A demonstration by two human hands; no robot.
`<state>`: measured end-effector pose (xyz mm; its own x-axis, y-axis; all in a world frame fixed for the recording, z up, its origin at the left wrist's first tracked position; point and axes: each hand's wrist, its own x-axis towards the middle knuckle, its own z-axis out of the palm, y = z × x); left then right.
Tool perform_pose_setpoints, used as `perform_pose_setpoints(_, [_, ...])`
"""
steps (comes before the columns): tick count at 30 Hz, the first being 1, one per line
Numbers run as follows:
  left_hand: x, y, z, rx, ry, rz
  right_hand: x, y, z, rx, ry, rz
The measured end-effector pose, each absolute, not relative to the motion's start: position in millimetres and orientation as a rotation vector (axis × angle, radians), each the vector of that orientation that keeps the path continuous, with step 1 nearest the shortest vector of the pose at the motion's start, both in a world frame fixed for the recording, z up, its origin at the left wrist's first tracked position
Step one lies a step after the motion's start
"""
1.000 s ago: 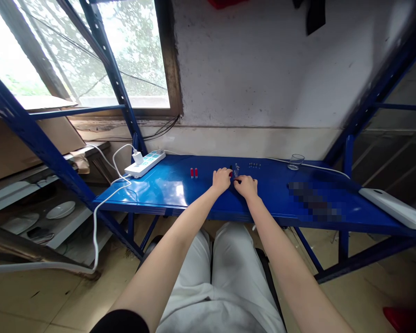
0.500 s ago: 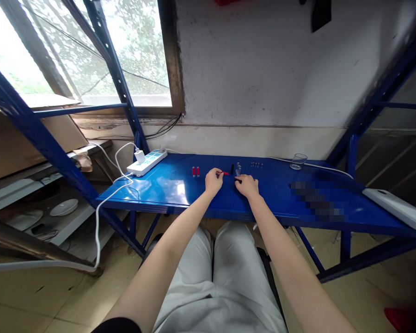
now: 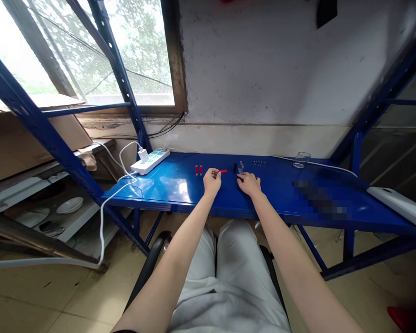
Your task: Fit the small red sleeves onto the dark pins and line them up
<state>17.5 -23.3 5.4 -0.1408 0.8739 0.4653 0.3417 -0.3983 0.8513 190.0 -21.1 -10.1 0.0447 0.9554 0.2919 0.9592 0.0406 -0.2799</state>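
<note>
My left hand [image 3: 212, 181] pinches a small red stick [image 3: 223, 171] above the blue table, its free end pointing right. My right hand [image 3: 249, 184] lies low over the table, thumb and fingertips drawn in on a small black piece [image 3: 240, 179] that is mostly hidden. Just beyond the hands stands a black cylinder-like part [image 3: 235, 168], with small clear pieces [image 3: 241, 167] beside it. Left of my left hand, two red parts with silvery ends [image 3: 198, 170] lie side by side. Several tiny metallic pieces [image 3: 260, 163] form a row further right.
The blue table [image 3: 152, 189] carries a white power strip [image 3: 151, 162] at left with a plugged-in white cable. A clear glass [image 3: 301, 160] stands at back right. A blurred-out dark object [image 3: 319, 199] and a white slab-like thing [image 3: 398, 206] lie at right.
My left hand has drawn slightly left with the red stick, and more of the stick shows. My right hand stays in nearly the same place. The view has shifted a little.
</note>
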Motion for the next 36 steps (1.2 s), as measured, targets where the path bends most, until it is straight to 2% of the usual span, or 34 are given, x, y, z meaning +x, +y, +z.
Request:
perform_pose_setpoints(7, [17.4, -19.9, 0.7, 1.701, 1.331, 1.559, 190.2, -23.3, -9.5, -1.881, -1.945, -0.049])
perform_pose_setpoints(16, [18.3, -15.6, -3.1, 1.663, 1.290, 1.599, 179.8, -28.7, 0.7, -1.289, -1.928, -0.068])
perform_pose_setpoints(36, [16.6, -14.1, -2.4, 1.523, 1.299, 1.609, 175.1, -36.0, 3.8, -1.195, -1.855, 0.083])
